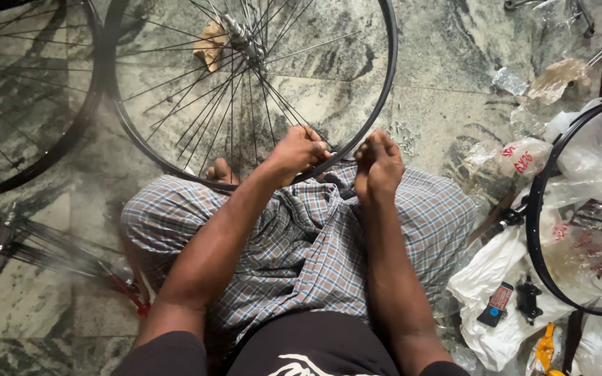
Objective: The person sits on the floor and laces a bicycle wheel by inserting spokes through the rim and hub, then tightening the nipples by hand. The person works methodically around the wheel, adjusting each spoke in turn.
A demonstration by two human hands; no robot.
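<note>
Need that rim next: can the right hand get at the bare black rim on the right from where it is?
Probably yes. The right hand is free at the knee, and the rim lies on plastic bags just beyond that knee, with nothing across the way.

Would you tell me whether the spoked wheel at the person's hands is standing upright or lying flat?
Lying flat: the wheel rests on the marble floor, near rim over the lap, left hand on it.
</note>
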